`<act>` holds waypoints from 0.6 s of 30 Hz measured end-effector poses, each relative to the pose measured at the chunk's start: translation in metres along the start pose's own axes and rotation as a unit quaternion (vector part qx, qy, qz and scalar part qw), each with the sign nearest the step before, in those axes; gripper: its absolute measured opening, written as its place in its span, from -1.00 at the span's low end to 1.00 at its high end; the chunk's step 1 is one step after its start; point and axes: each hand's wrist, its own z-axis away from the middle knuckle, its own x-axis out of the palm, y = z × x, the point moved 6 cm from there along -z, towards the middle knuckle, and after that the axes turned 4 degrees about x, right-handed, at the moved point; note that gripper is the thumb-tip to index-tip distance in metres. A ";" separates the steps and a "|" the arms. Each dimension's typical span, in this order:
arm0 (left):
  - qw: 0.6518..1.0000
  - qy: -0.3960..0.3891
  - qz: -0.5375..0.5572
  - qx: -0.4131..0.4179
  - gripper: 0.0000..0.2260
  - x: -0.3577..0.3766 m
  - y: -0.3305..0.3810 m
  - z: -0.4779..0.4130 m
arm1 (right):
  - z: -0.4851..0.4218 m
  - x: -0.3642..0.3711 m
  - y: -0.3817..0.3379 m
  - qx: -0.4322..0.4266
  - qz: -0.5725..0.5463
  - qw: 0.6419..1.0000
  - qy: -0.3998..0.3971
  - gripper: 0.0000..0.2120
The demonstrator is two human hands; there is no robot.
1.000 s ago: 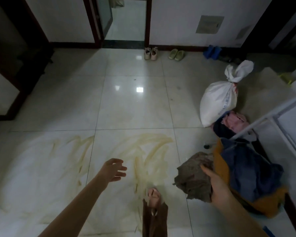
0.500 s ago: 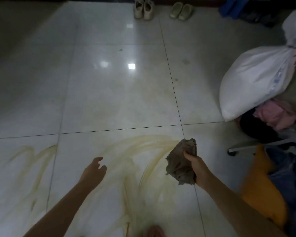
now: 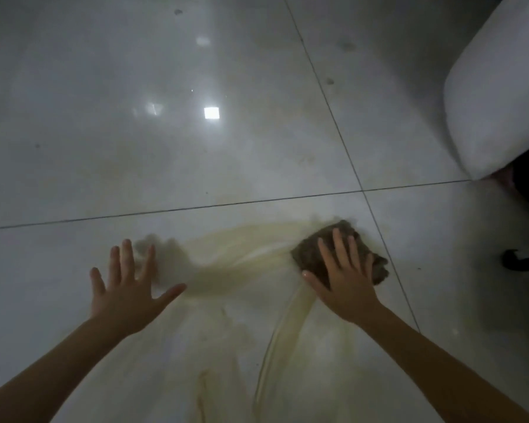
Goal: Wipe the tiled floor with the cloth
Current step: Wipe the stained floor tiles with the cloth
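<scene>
The head view looks steeply down at a glossy pale tiled floor crossed by dark grout lines, with two bright ceiling-light reflections on the tile ahead.

Right hand: palm down, pressed flat on top of a crumpled brown cloth. The fingers are spread wide and extended over the cloth, not curled around it; the thumb points left and lies at the cloth's near left edge. The cloth lies on the floor just left of the grout line that runs away from the viewer, and just below the crossing grout line. Its far and right edges show beyond the fingertips.

Left hand: empty, palm down, fingers splayed wide, thumb pointing right toward the wet patch. Whether the palm touches the tile or hovers just above it cannot be determined. It is well apart from the cloth.

Floor condition: a yellowish wet smear runs in curved streaks from the area beside the left hand across to the cloth, and a second band sweeps from under the right hand down toward the bottom edge. A faint brownish streak shows near the bottom centre. Small dark specks mark the farther tiles.

Surroundings: a large white sack rests on the floor at upper right. A small black object, unidentifiable, sits on the floor at the right edge.
</scene>
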 end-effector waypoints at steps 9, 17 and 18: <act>0.995 -0.084 0.047 -0.025 0.06 0.023 0.004 -0.004 | -0.065 0.011 0.053 0.041 -0.003 0.998 0.041 -0.23; 0.990 -0.120 0.068 -0.019 0.05 0.023 0.003 -0.007 | -0.051 0.021 -0.131 -0.081 -0.087 0.972 0.203 -0.42; 0.989 -0.129 0.069 -0.023 0.05 0.021 0.004 -0.007 | -0.035 0.025 -0.165 -0.160 -0.091 0.965 0.185 -0.43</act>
